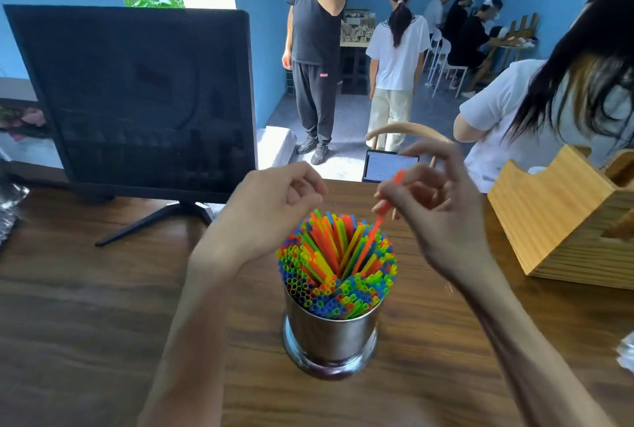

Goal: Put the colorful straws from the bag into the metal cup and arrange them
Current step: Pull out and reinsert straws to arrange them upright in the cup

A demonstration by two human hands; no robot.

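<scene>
Straws [336,262] already crowd the metal cup [331,334] — your right hand [435,207] pinches 1 orange straw [386,207], your left hand [274,203] curls empty — next, slot it in and level the tops.

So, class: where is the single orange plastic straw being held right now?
In the head view, right of centre: the orange plastic straw is pinched in the right hand, its lower end among the straws in the shiny metal cup.

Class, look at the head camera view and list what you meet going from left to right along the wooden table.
Black monitor → left hand → metal cup full of colorful straws → right hand, pinching an orange straw → wooden box.
</scene>
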